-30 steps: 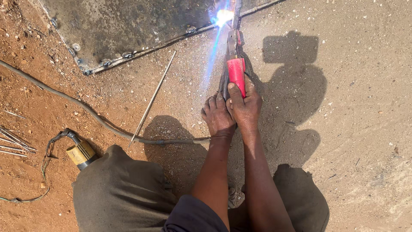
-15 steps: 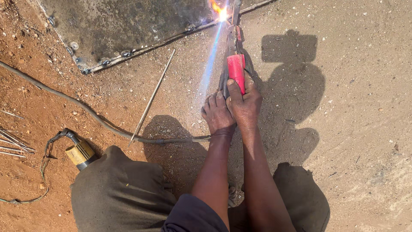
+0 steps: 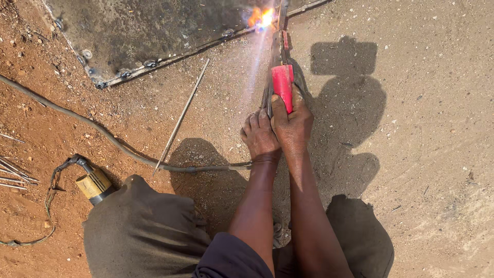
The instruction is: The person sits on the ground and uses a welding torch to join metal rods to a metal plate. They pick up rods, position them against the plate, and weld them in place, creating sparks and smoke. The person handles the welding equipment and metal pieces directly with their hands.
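Red insulation is covering the grip of the electrode holder point(image 3: 282, 87), which is sitting in the upper middle of the frame, and that sleeve is where you are taking hold. Your right hand point(image 3: 292, 122) is closing around its lower end with the thumb lying along the red, while your left hand point(image 3: 260, 135) is pressing in against it from the left, fingers curled; whether the left is actually wrapping the handle or only bracing cannot be told. Judging by its build, the holder is rigid and fairly heavy at the nose, with bare metal ahead of the red, so you are better off staying on the sleeve. Its tip is burning a bright arc point(image 3: 261, 18) at the top edge, right on the rim of a grey metal sheet point(image 3: 149, 25) filling the upper left. A dark cable point(image 3: 92, 123) is snaking in from the left edge toward your wrists and probably dragging stiffly. One loose welding rod point(image 3: 182, 116) is lying diagonally left of centre, more rods point(image 3: 13, 172) are resting at the left edge, and a brass-coloured fitting point(image 3: 93, 183) is lying at lower left beside your knee.
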